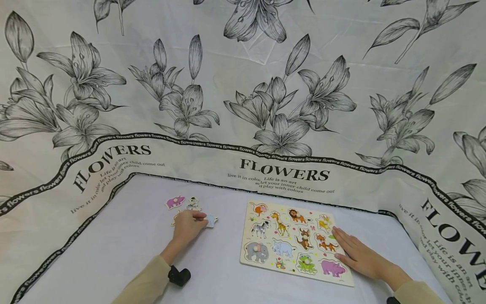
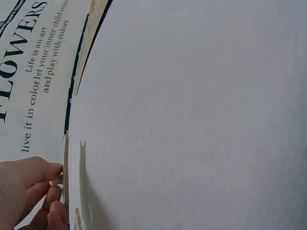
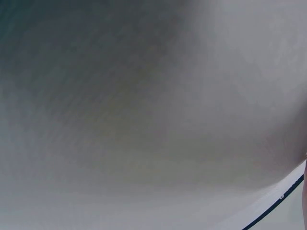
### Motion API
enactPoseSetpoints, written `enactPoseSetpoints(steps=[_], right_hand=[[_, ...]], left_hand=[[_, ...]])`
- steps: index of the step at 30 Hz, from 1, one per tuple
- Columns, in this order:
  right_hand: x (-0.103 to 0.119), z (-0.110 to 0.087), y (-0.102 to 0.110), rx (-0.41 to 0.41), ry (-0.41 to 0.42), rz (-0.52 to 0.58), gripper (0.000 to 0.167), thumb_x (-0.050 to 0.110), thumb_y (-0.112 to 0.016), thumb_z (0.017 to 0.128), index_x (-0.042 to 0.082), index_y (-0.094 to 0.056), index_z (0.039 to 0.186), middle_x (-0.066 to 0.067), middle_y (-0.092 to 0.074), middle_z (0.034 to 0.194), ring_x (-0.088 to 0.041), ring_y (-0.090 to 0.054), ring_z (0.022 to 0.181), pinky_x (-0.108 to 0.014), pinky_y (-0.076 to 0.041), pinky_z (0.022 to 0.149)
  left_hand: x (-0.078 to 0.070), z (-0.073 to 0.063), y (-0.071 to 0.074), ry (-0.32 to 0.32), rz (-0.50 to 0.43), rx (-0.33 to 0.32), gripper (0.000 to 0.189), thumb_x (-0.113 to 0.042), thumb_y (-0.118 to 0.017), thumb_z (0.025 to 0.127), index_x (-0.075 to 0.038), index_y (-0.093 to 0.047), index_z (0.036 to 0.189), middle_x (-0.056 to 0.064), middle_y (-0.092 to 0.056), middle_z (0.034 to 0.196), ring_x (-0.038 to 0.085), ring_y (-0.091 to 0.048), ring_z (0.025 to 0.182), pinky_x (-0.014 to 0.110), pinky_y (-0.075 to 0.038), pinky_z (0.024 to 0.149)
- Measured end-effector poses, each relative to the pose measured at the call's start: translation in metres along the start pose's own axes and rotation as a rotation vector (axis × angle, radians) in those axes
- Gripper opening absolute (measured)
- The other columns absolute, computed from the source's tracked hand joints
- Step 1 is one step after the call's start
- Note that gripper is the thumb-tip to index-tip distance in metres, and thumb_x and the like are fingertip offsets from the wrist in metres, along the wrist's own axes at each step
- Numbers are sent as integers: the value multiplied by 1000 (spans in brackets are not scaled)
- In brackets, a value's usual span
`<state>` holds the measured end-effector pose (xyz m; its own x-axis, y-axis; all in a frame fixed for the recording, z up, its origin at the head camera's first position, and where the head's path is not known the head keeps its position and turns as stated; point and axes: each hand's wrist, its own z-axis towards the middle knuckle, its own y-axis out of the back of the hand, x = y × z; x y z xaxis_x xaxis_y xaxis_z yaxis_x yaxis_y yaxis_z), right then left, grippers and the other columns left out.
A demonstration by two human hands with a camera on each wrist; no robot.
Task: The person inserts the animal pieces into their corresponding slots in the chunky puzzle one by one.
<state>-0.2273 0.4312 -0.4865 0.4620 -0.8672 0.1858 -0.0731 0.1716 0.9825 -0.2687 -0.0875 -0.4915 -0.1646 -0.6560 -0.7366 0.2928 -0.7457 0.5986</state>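
Observation:
By its peg, my left hand [image 1: 188, 226] pinches a light blue animal puzzle piece [image 1: 211, 220] between thumb and fingers. The left wrist view shows that piece edge-on, as a thin wooden edge [image 2: 66, 179] beside the fingertips, close over the white table. A purple hippo piece [image 1: 175, 202] and a zebra piece [image 1: 193, 203] lie just beyond the left hand, and another piece is mostly hidden behind it. With fingers extended, my right hand [image 1: 360, 255] rests on the right edge of the wooden animal puzzle board [image 1: 262, 265].
On the board, an elephant [image 1: 256, 252] stands at the near left and a frog [image 1: 306, 264] along the near edge. A white flower-print cloth [image 1: 281, 175] rises behind the white table [image 1: 212, 266]. A black wrist camera [image 1: 179, 275] sits at the left sleeve.

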Motion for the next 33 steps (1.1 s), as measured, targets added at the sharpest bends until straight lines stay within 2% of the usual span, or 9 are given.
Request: enactPoseSetpoints(steps=[7, 12, 24, 33], right_hand=[[1, 0, 1, 1, 2, 3, 69, 44, -46, 99, 1, -27, 150, -23, -28, 154, 25, 19, 128, 2, 14, 99], [1, -1, 0, 2, -3, 2, 69, 44, -45, 99, 2, -27, 150, -23, -27, 154, 25, 20, 128, 2, 14, 100], [-2, 0, -1, 8, 0, 11, 69, 44, -45, 99, 3, -24, 151, -22, -26, 155, 24, 19, 129, 2, 15, 100], [-3, 1, -1, 36, -26, 37, 71, 46, -45, 99, 4, -22, 152, -22, -24, 156, 25, 20, 127, 2, 16, 98]], left_hand=[[-9, -2, -5, 3, -27, 17, 12, -7, -79, 72, -5, -76, 84, 3, -72, 74, 8, -54, 63, 19, -40, 55], [-18, -4, -10, -29, -29, 29, 11, -7, -79, 73, -7, -77, 83, 3, -72, 75, 6, -55, 63, 19, -41, 56], [-46, -12, -27, -20, -111, 115, 9, -10, -78, 75, -8, -76, 83, 2, -71, 75, 7, -56, 64, 19, -45, 57], [-65, -17, -40, -67, -126, 156, 10, -10, -78, 75, -7, -76, 84, 1, -71, 74, 6, -54, 63, 18, -44, 57]])
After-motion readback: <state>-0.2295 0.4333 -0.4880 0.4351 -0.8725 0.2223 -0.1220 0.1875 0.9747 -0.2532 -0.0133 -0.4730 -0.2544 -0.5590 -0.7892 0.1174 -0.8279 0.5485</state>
